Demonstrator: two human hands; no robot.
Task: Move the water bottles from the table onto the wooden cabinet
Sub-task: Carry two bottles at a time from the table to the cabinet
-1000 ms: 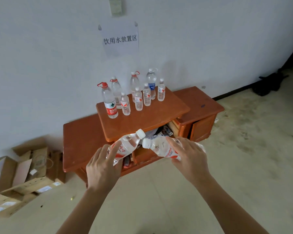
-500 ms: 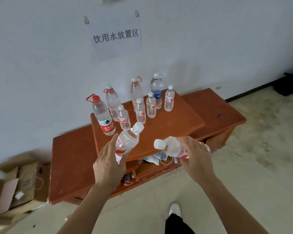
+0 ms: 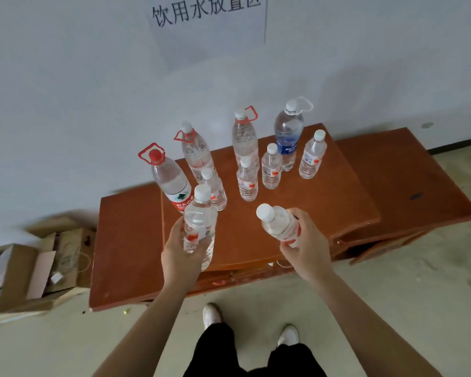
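Observation:
My left hand [image 3: 181, 257] grips a small clear water bottle [image 3: 199, 224] with a white cap, held nearly upright above the front left of the wooden cabinet [image 3: 297, 213]. A second small bottle [image 3: 279, 224] sits tilted in my right hand [image 3: 306, 246], cap pointing up and left, over the cabinet's front edge. Several bottles stand on the raised middle top near the wall: large ones with red handles [image 3: 169, 178], a blue-labelled one [image 3: 288, 137], and small ones [image 3: 271, 167].
The cabinet has lower side wings at left [image 3: 125, 240] and right [image 3: 408, 186]. Open cardboard boxes [image 3: 33, 268] lie on the floor at left. A paper sign [image 3: 207, 20] hangs on the white wall. My shoes [image 3: 212, 314] stand just before the cabinet.
I have stepped closer and both hands have risen over the cabinet top. The left bottle has turned nearly upright; the right bottle has tilted up from lying sideways.

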